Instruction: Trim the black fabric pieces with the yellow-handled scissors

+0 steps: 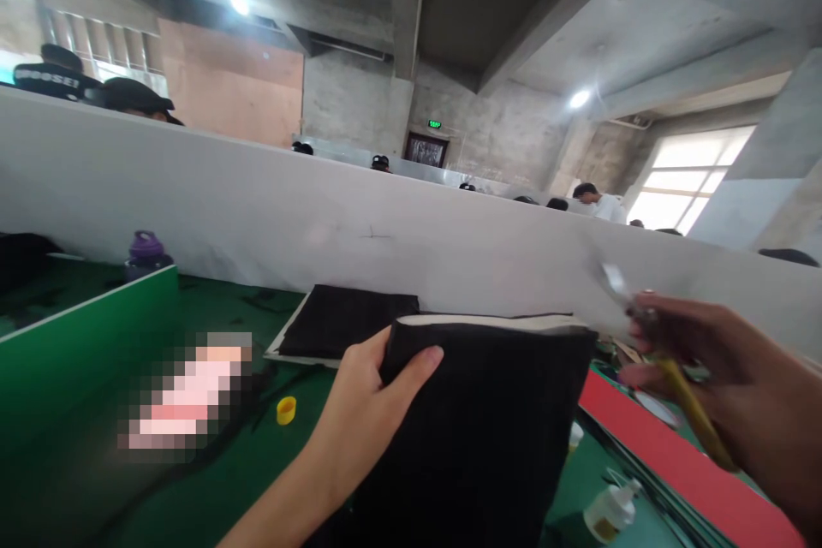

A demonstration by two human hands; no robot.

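My left hand (369, 411) grips the upper left corner of a black fabric piece with a white top edge (494, 428), holding it upright above the green table (211, 479). My right hand (725, 385) hovers to the right of the fabric, fingers closed around a thin yellow-handled tool with a metal tip (681, 394); the hand is blurred by motion. A second flat black fabric panel (347, 321) lies on a white board behind my left hand.
A white partition wall (321, 214) runs across the back, with capped heads of other people beyond it. A green divider (83, 342) stands at left, a purple-lidded bottle (146, 250) behind it. A yellow cap (286, 409), a small glue bottle (610, 512) and a red strip (681, 462) lie nearby.
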